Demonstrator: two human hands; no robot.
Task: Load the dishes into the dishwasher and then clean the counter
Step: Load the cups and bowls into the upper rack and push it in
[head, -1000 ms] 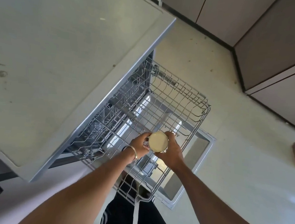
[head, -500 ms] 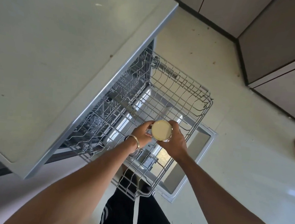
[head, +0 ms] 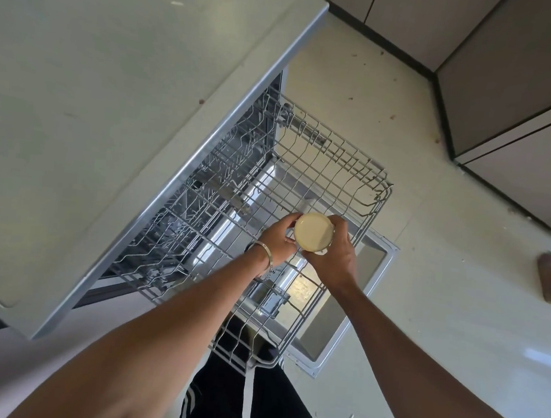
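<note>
Grey counter [head: 93, 109], speckled floor [head: 361, 93], both hands [head: 311, 245] clasping cream cup [head: 313, 231] over wire rack [head: 321, 166]

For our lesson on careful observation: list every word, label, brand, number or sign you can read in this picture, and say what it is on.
No text can be read anywhere in this view.
Bracelet on the left wrist: it may carry small marks, too small and blurred to read.
Cream cup, rack, counter, cabinets: no lettering shows.
</note>
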